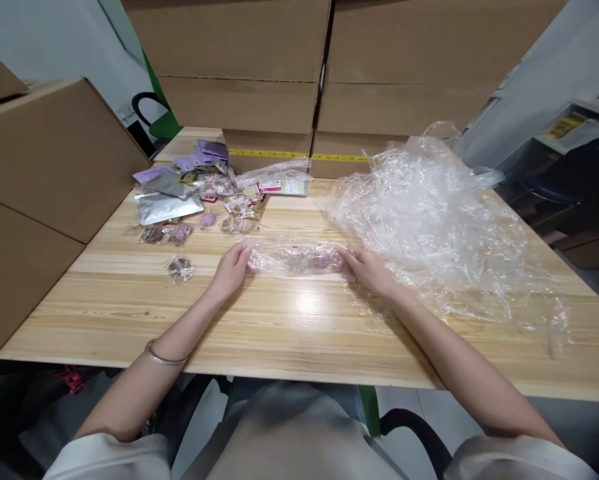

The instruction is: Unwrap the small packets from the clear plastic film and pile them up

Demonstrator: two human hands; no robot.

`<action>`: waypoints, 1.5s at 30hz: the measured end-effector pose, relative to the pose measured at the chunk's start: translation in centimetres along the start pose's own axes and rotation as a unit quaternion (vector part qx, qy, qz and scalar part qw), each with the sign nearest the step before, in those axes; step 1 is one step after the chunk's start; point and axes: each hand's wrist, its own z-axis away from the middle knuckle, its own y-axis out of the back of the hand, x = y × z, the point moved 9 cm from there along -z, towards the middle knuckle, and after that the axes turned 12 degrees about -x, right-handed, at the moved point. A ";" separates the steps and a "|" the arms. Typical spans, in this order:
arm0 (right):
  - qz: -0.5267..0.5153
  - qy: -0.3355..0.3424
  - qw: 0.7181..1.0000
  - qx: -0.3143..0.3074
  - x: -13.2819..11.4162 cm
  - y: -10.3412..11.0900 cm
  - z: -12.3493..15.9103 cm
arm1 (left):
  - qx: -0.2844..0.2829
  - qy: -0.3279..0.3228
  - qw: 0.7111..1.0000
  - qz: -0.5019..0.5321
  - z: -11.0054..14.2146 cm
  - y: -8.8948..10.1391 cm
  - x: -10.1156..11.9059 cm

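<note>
Both arms out front, elbows wide, forearms angled in toward the midline, roughly mirrored. Left forearm bare, wrist close to straight. Left hand closed in a pinch, thumb uppermost, fingers curled and partly hidden. Right forearm also bare, running in from lower right. Right hand pinching too, digits pointing inward. Hands about level, well apart, facing each other.

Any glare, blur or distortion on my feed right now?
Head view: bright glare on the tabletop just below the held plastic, whose contents look indistinct; head view: shiny highlights across the plastic heap; head view: wide-angle stretching toward the edges, dim right background soft.
</note>
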 end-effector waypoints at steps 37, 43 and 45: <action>0.360 0.166 0.917 -0.037 -7.7 -10.2 2.0 | 0.015 -0.211 0.872 -0.441 3.6 -3.2 9.1; 0.306 0.184 0.933 -0.049 -8.1 -10.1 2.1 | 0.021 -0.093 0.907 -0.411 1.6 -7.4 11.2; 0.248 0.198 0.947 -0.056 -8.1 -9.5 2.0 | -0.014 -0.109 0.917 -0.384 1.2 -9.4 10.9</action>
